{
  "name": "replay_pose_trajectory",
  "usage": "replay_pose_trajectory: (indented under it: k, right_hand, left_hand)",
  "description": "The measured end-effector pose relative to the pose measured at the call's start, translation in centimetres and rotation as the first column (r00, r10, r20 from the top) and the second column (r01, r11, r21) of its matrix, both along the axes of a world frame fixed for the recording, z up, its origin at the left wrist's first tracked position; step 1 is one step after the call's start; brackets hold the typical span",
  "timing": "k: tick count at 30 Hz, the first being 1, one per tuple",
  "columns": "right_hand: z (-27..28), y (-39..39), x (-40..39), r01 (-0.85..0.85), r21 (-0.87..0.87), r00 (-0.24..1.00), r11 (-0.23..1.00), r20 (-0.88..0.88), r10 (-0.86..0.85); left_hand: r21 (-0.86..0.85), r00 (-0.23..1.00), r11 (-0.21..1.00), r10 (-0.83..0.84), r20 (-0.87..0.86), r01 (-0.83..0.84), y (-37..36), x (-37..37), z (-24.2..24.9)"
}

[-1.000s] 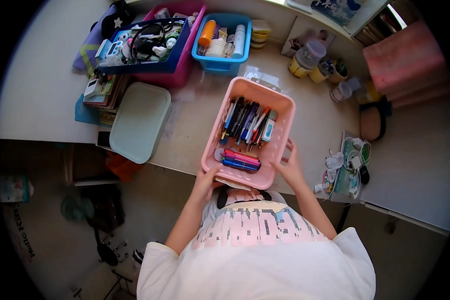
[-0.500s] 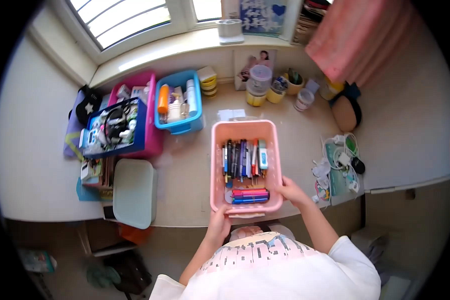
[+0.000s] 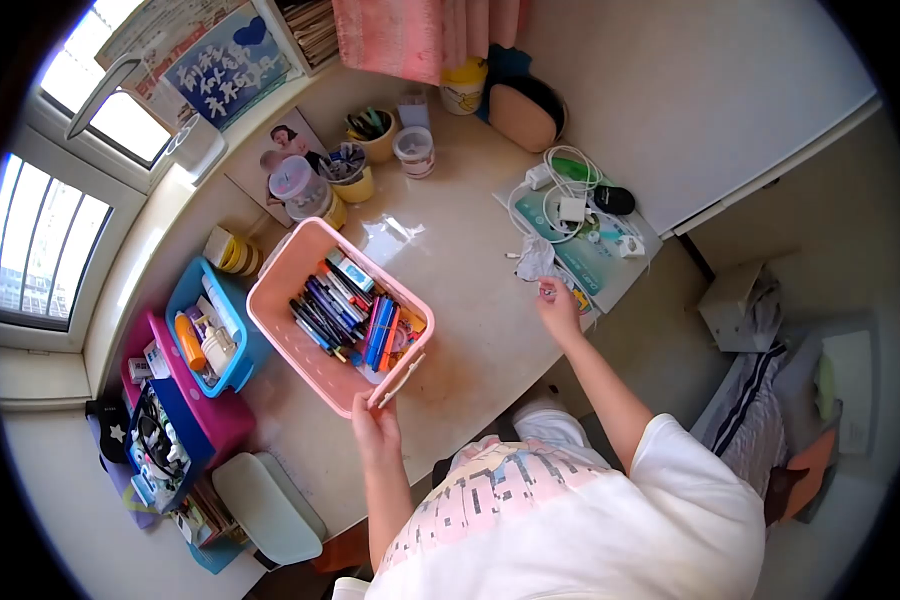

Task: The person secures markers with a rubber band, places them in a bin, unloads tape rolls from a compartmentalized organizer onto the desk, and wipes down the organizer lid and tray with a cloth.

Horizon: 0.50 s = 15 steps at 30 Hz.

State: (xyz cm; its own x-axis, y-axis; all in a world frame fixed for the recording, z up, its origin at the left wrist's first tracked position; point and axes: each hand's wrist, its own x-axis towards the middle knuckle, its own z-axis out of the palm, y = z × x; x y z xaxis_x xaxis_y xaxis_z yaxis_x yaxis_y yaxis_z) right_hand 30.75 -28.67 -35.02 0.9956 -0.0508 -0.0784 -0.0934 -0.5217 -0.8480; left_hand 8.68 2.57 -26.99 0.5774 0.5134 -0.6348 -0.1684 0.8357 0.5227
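A pink plastic basket [image 3: 288, 352] stands tilted across the middle of the view, with pens and markers [image 3: 335, 308] lying in it. My left hand [image 3: 377, 432] grips the basket's near corner, thumb over the rim. Off to the right, my right hand [image 3: 560, 308] is away from the basket, its fingers drawn together beside a crumpled white piece [image 3: 537, 258]. What those fingers hold, if anything, is too small to make out. White cables and a charger [image 3: 572, 209] lie on a green booklet [image 3: 610, 262] just beyond that hand.
At the left are a blue basket [image 3: 240, 372] of bottles, a magenta bin [image 3: 225, 425] and a pale green lid [image 3: 260, 500]. Behind the pink basket stand clear tubs [image 3: 295, 180] and cups of small items [image 3: 348, 175]. A pink curtain [image 3: 395, 40] hangs at the back.
My view has swung to the right. My right hand has let go of the pink basket and moved over to the cables, while my left hand still grips the basket, which now looks turned.
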Motion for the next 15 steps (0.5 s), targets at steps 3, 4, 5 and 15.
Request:
replay_pose_trajectory:
  k: [3,4,5,15]
  right_hand:
    - [0.1,-0.3,-0.4,-0.041,0.038,0.999,0.998,-0.03,0.042]
    - [0.7,0.4,-1.0,-0.08,0.131,0.994,0.988,-0.067,0.089]
    - [1.7,1.3,-1.7,-0.107,0.133,0.991,0.985,-0.071,0.118]
    - [13.7,13.7,-10.2,0.175,0.79,0.73,0.588,-0.504,0.461]
  left_hand:
    - [0.074,0.998,0.996,-0.036,-0.053,0.04,-1.3,-1.5,-0.7]
    - [0.081,0.998,0.996,-0.02,-0.06,0.025,-1.1,-2.1,-0.4]
    - [0.044,0.998,0.998,-0.034,-0.062,0.037,-1.0,-2.9,-0.1]
    - [0.303,0.777,0.878,0.472,-0.416,-0.371,2.0,-21.8,-1.3]
